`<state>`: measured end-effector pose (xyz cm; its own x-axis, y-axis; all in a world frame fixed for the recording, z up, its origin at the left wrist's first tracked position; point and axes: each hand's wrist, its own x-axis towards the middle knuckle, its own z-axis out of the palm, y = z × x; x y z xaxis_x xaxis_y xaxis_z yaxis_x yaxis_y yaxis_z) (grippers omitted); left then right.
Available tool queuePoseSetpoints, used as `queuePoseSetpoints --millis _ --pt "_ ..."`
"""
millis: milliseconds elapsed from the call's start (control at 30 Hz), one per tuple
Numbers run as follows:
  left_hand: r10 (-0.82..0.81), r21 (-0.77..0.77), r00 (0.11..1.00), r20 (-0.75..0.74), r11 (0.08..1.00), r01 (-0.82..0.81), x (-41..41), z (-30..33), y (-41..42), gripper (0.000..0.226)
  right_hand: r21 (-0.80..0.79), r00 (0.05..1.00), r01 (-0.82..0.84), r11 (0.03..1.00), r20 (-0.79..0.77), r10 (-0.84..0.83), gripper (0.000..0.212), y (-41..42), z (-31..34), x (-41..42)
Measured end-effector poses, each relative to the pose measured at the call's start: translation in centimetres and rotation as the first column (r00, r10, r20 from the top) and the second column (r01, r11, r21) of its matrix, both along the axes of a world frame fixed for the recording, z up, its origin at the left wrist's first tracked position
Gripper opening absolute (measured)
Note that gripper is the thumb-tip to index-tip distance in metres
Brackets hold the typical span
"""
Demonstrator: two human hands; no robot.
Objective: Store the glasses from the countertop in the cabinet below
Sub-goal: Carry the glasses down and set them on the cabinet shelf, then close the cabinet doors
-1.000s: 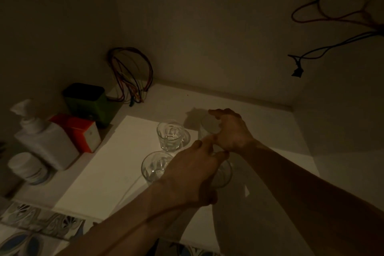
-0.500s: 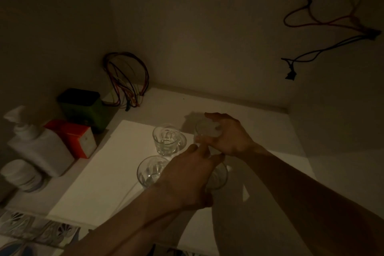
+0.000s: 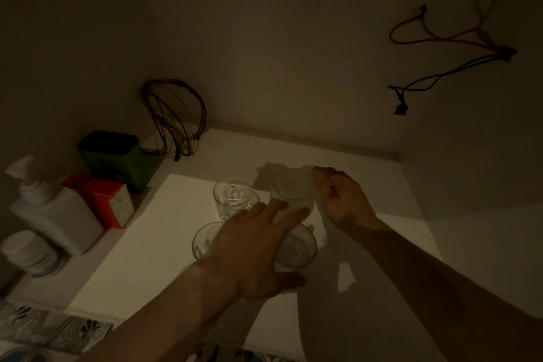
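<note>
The left hand (image 3: 252, 256) is spreading open over the two near glasses (image 3: 296, 247) on the cabinet shelf (image 3: 141, 244), while farther back the right hand (image 3: 343, 200) is letting go of the far right glass (image 3: 289, 191), fingers now open beside it

two bare, sleeveless forearms (image 3: 411, 267)

Four glasses (image 3: 291, 191) on shelf (image 3: 141, 247), both hands (image 3: 249, 250) among them

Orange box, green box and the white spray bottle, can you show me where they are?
Orange box (image 3: 101, 196): head view, on its top face.
Green box (image 3: 117, 156): head view, on its front side.
White spray bottle (image 3: 55, 214): head view, on its body.
</note>
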<state>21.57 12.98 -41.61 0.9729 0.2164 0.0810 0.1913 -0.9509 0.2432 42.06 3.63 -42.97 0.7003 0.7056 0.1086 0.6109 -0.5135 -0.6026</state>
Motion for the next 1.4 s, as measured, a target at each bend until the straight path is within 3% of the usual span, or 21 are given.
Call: queuePoseSetpoints --millis 133,300,500,767,1000,1067,1200,1333,1400 --pt "0.246 -0.057 0.949 0.197 0.969 -0.240 -2.5 1.0 2.6 0.084 -0.135 0.997 0.073 0.988 0.029 -0.070 0.066 -2.3 0.4 0.4" --pt "0.407 0.027 0.913 -0.040 0.913 -0.406 -1.7 1.0 5.7 0.096 -0.460 0.996 0.080 0.885 0.063 -0.058 0.061 -4.0 0.8 -0.9" --pt "0.385 0.043 0.905 -0.179 0.922 -0.384 1.2 0.0 5.7 0.103 -0.609 0.991 0.065 0.790 0.133 0.021 0.074 -2.9 2.0 -2.7" --pt "0.377 0.053 0.909 -0.181 0.926 -0.373 1.2 1.0 5.2 0.102 -0.585 0.991 0.072 0.808 0.133 0.008 0.087 -2.6 3.3 -3.6" --pt "0.356 0.036 0.882 -0.308 0.931 -0.363 -2.0 4.7 1.3 0.105 -0.627 0.996 0.056 0.777 0.091 0.002 0.093 -5.8 6.4 -8.5" --pt "0.320 0.026 0.873 -0.369 0.942 -0.334 -3.6 6.9 -0.3 0.105 -0.679 0.998 0.025 0.734 0.060 0.021 0.102 -7.3 8.8 -10.3" --pt "0.266 -0.009 0.854 -0.447 0.953 -0.302 -7.8 13.1 -3.8 0.109 -0.703 1.000 -0.009 0.711 -0.018 -0.005 0.083 -11.0 15.0 -14.5" --pt "0.205 -0.069 0.802 -0.561 0.954 -0.292 -11.6 20.4 -7.2 0.096 -0.758 0.971 -0.074 0.648 -0.204 -0.127 0.093 -14.0 23.2 -19.0" --pt "0.168 -0.086 0.790 -0.589 0.960 -0.268 -13.3 24.0 -9.5 0.096 -0.787 0.966 -0.101 0.609 -0.223 -0.128 0.093 -15.6 27.3 -21.4"
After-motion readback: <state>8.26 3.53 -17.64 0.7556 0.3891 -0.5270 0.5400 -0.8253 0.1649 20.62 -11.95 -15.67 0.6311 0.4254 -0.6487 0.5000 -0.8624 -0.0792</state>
